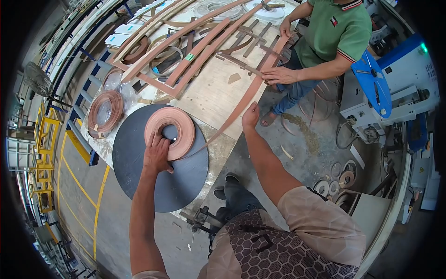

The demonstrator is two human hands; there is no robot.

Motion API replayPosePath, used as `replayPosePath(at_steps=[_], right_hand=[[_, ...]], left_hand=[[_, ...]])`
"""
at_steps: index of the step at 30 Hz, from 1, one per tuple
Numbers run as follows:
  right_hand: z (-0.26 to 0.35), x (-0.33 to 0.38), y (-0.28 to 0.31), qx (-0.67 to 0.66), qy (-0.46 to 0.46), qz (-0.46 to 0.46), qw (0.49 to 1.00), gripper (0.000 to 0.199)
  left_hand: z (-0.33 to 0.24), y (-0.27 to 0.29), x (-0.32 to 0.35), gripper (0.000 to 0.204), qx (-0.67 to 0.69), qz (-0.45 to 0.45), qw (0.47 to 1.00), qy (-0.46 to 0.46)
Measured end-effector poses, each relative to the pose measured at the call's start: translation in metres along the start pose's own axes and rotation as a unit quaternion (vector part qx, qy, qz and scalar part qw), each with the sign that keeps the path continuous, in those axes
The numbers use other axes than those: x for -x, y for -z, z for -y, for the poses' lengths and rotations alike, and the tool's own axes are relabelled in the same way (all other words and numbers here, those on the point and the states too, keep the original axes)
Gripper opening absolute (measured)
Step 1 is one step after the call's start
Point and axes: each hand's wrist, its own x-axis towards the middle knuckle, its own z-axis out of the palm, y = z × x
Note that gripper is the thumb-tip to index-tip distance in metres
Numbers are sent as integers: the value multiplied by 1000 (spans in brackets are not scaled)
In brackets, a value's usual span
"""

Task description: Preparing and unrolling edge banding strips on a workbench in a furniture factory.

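Two hands busy | my left hand [157,154] lies open on tape roll [170,131] | right hand [250,116] pinches the strip [231,120] | round disc [139,172] underneath

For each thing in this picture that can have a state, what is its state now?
left hand: open, flat on the roll of edge banding.
right hand: closed on the loose strip.
roll of edge banding: wound, lying flat on the round dark disc.
loose strip: unrolled, stretched toward the co-worker's hand.
second roll: wound, in clear wrap.
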Motion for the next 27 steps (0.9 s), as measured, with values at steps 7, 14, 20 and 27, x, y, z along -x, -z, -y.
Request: replayPosePath(at_steps=[7, 14, 20, 27], right_hand=[[-11, -15, 3, -6, 20, -8, 1000, 61], [-3, -5, 2, 3, -7, 7, 1000, 67], [2, 1, 1, 22, -26, 4, 999, 70], [-7, -12, 2, 18, -18, 3, 1000, 69]], left_hand=[[-4, 4, -7, 116, -3, -3, 1000, -8], [-2, 1, -4, 116, 3, 2, 1000, -9], [1, -3, -2, 115, 3, -5, 1000, -7], [-4, 3, -7, 114, 4, 2, 1000, -6]])
